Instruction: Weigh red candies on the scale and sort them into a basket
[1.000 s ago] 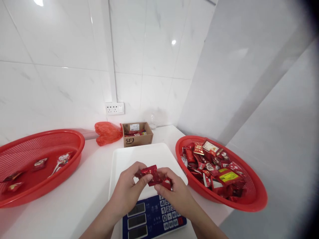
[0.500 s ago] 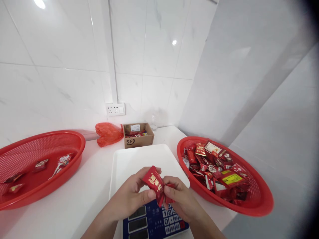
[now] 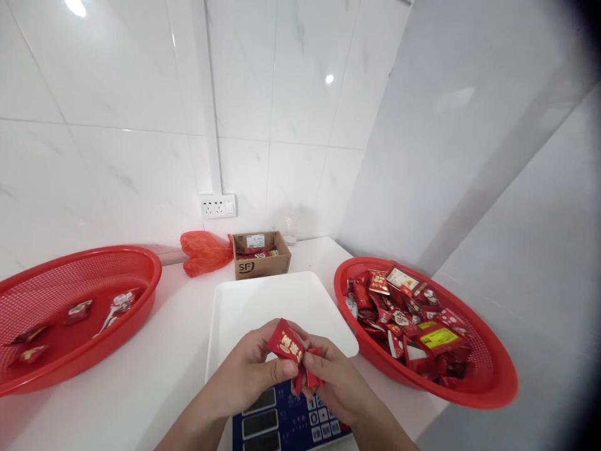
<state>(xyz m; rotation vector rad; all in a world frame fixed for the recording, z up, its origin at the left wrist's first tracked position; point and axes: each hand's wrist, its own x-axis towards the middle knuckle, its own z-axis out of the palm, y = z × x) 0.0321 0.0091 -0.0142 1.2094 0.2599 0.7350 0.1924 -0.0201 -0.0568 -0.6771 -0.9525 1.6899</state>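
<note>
Between my two hands are small red packets with gold lettering. My left hand point(image 3: 263, 360) pinches one red packet point(image 3: 285, 341), its printed face turned up. Fingers of my right hand point(image 3: 331, 376) close on a second red packet point(image 3: 313, 369), pressed against the first; their lower ends overlap, so I cannot tell exactly how many there are. Both hands are above a digital scale with a white pan point(image 3: 267, 300) and a blue keypad panel point(image 3: 293, 419), partly hidden by my wrists.
A red basket point(image 3: 488, 391) on the right holds many red snack packets. Another red basket point(image 3: 136, 338) on the left has several packets inside. Behind the scale stand a cardboard box point(image 3: 263, 268) with packets, an orange-red plastic bag point(image 3: 204, 254) and a clear plastic item point(image 3: 290, 228).
The upper packet has tipped over to the left and lower in my fingers. My right hand has shifted slightly, and more of the second packet shows.
</note>
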